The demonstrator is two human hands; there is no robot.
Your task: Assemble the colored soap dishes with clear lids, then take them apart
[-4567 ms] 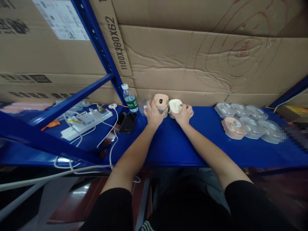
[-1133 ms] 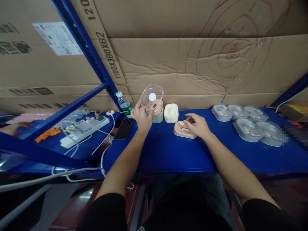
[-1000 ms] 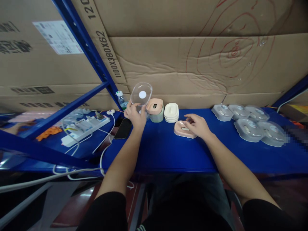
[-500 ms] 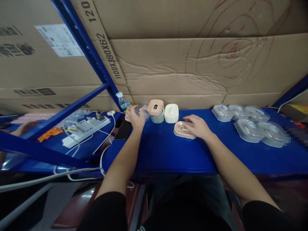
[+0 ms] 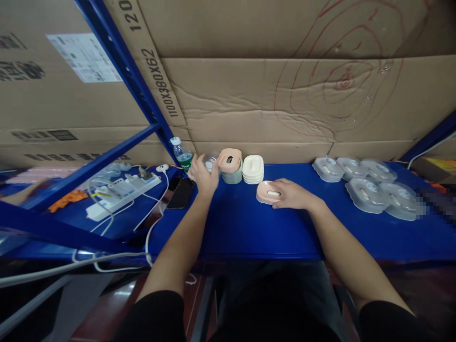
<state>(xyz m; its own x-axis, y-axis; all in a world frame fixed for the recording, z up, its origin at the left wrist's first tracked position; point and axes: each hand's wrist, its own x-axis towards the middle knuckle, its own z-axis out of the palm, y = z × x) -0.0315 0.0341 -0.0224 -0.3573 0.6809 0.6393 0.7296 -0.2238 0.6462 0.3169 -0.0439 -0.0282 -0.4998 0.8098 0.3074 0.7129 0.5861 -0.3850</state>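
Note:
My left hand (image 5: 204,175) has its fingers and thumb curled round the near side of a clear plastic cover (image 5: 211,161), beside a stack of rounded pieces. On top of that stack is a pink piece with a dark slot (image 5: 229,160), above green ones (image 5: 233,177). My right hand (image 5: 291,194) grips the right side of a pink lid (image 5: 265,189) with a white bar in its middle; the lid rests on the blue table. Behind it stands a stack of cream lids (image 5: 253,167).
Several clear covers with white bars (image 5: 366,192) sit at the right of the blue table (image 5: 256,232). A water bottle (image 5: 182,154), a phone (image 5: 180,193) and a power strip (image 5: 123,194) are at left. Cardboard (image 5: 249,95) walls the back. Another person's arm (image 5: 30,194) shows far left.
My right hand has closed further round the pink lid's right side, its fingers now lower on it. My left hand has shifted slightly right at the clear cover.

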